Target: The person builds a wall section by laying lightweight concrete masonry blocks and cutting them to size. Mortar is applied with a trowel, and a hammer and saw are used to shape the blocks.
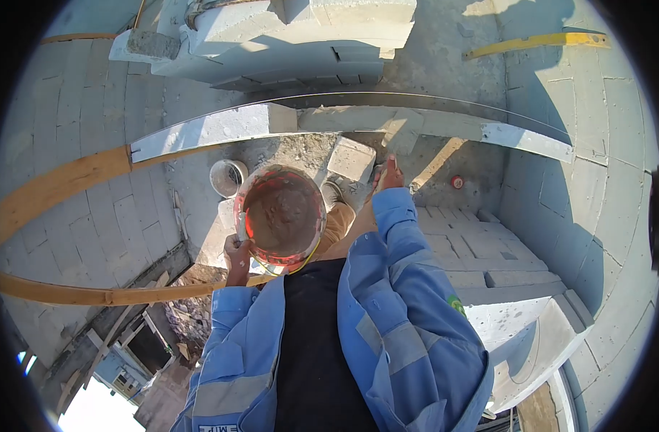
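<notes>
A bucket (pixel 246 216) of wet grey-brown mortar (pixel 285 209) hangs or rests before my body; its inside shows red and a yellow handle lies at the near side. My left hand (pixel 237 261) is closed on the bucket's near-left rim. Stretched forward, my right hand (pixel 390 175) is closed, thumb uppermost, around what looks like a trowel (pixel 403 137); its handle is hidden in the fingers. The flat mortar-coloured blade reaches the low block wall (pixel 459 125), where fresh mortar lies along part of the top. A white block (pixel 214 129) sits on the wall's left part.
A string line (pixel 416 95) runs along the wall. Below stand a small white pail (pixel 228 178), a loose block (pixel 351 159) and a red round object (pixel 457 182). Stacked blocks (pixel 480 248) lie at right. Wooden beams (pixel 63 180) cross the left, and a yellow level (pixel 538 43) leans far right.
</notes>
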`<state>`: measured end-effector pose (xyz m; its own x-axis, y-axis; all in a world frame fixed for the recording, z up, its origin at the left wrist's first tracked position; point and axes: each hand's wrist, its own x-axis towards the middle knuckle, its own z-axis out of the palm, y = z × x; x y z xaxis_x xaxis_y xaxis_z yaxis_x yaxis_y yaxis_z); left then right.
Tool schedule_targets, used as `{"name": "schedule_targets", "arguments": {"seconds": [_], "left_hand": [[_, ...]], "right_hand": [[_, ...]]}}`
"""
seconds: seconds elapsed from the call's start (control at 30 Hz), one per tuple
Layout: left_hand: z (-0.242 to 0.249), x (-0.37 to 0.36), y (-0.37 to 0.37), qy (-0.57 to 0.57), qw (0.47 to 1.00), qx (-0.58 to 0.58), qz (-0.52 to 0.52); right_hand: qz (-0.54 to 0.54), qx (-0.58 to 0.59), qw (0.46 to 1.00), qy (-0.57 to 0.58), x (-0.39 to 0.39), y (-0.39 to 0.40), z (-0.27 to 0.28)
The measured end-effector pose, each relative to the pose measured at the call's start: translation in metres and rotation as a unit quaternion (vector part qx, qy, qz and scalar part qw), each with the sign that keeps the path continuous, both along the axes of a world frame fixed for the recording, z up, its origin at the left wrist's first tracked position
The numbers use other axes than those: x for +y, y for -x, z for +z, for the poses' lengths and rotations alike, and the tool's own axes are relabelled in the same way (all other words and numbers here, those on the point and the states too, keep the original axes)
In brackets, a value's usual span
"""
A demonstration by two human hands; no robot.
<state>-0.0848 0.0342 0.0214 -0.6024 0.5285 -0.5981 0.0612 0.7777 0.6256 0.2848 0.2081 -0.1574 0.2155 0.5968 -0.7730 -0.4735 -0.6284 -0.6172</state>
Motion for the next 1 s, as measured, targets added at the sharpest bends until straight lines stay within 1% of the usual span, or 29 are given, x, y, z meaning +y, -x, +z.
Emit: {"name": "schedule_targets", "arguments": {"seconds": [0.07,0.13,0.17,0.23,0.27,0.3,0.33,0.37,0.43,0.47,0.53,0.57,0.63,0.67,0.73,0.77,0.83,0.87,0.93,0.97,1.0], "left_hand": [[0.001,0.003,0.012,-0.003,1.0,0.001,-0.004],[-0.006,0.001,0.029,-0.028,1.0,-0.005,0.0],[-0.006,0.001,0.037,-0.036,0.999,-0.021,0.0],[-0.011,0.0,0.052,-0.048,0.998,-0.032,0.002],[-0.013,-0.005,0.058,-0.051,0.998,-0.032,0.005],[-0.015,-0.007,0.063,-0.051,0.999,-0.018,-0.007],[-0.017,-0.009,0.071,-0.051,0.999,-0.004,-0.018],[-0.021,-0.014,0.079,-0.053,0.998,-0.004,-0.015],[-0.031,-0.019,0.089,-0.065,0.998,0.014,-0.01],[-0.031,-0.018,0.09,-0.07,0.997,0.01,-0.008],[-0.029,-0.021,0.09,-0.063,0.998,-0.003,0.026],[-0.03,-0.023,0.092,-0.066,0.997,-0.005,0.028],[-0.031,-0.028,0.094,-0.053,0.998,-0.001,0.032],[-0.036,-0.031,0.097,-0.057,0.998,-0.003,0.035],[-0.047,-0.044,0.104,-0.046,0.998,-0.01,0.049],[-0.046,-0.047,0.104,-0.047,0.998,-0.011,0.051],[-0.044,-0.05,0.099,-0.039,0.997,-0.021,0.058],[-0.044,-0.052,0.097,-0.04,0.997,-0.021,0.059],[-0.043,-0.054,0.095,-0.028,0.998,-0.018,0.056],[-0.044,-0.057,0.095,-0.028,0.998,-0.018,0.059],[-0.044,-0.06,0.094,-0.034,0.998,-0.015,0.057]], "right_hand": [[0.066,0.022,0.997,0.037,-0.025,0.038,0.003],[0.123,0.006,0.991,0.05,-0.051,0.066,0.025],[0.121,0.002,0.992,0.045,-0.065,0.073,0.023],[0.139,0.012,0.987,0.081,-0.091,0.089,0.008],[0.142,0.011,0.987,0.078,-0.098,0.089,0.016],[0.147,-0.023,0.986,0.07,-0.102,0.084,0.024],[0.151,-0.057,0.985,0.062,-0.101,0.082,0.031],[0.153,-0.058,0.985,0.059,-0.101,0.079,0.029],[0.132,-0.125,0.983,-0.008,-0.096,0.067,0.018],[0.132,-0.129,0.983,-0.013,-0.088,0.061,0.018],[0.088,-0.198,0.972,-0.094,-0.07,0.051,0.019],[0.09,-0.2,0.971,-0.097,-0.061,0.047,0.024],[0.074,-0.207,0.974,-0.053,-0.038,0.043,0.038],[0.077,-0.209,0.973,-0.057,-0.027,0.045,0.042],[0.06,-0.119,0.99,-0.046,-0.009,0.049,0.047],[0.062,-0.12,0.99,-0.047,0.0,0.056,0.053],[0.079,-0.03,0.996,-0.027,0.02,0.079,0.073],[0.08,-0.031,0.996,-0.027,0.028,0.09,0.084],[0.158,-0.029,0.987,-0.012,0.047,0.115,0.097],[0.16,-0.03,0.987,-0.012,0.056,0.125,0.092],[0.191,-0.027,0.981,-0.002,0.065,0.135,0.083]]}}
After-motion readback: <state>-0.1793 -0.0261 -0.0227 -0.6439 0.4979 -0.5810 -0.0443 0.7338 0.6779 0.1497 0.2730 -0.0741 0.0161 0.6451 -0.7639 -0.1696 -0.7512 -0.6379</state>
